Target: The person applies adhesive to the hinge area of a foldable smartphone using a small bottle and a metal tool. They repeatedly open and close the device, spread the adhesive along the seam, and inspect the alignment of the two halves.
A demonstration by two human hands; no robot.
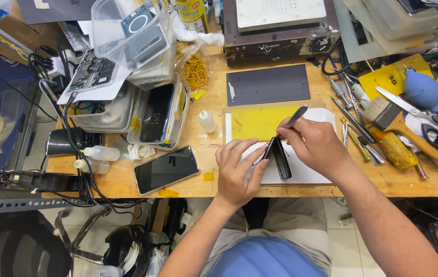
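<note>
Holding: your left hand (238,172) pinches the dark phone (278,156) on edge over the white sheet (306,172).
Tool: right hand (312,144) grips a thin metal pry tool (296,117).
Handling: light, stiff, likely fragile; hold by its edges.
Beyond: yellow mat (260,122).

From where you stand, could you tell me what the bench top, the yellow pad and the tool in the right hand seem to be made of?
Bench top: pale wood, matt, grain showing. Yellow pad: probably rubber or plastic sheet, dull and scuffed. Tool in the right hand: likely metal, grey with a slight sheen. The left hand steadies a black phone, glossy, perhaps glass and plastic.
</note>
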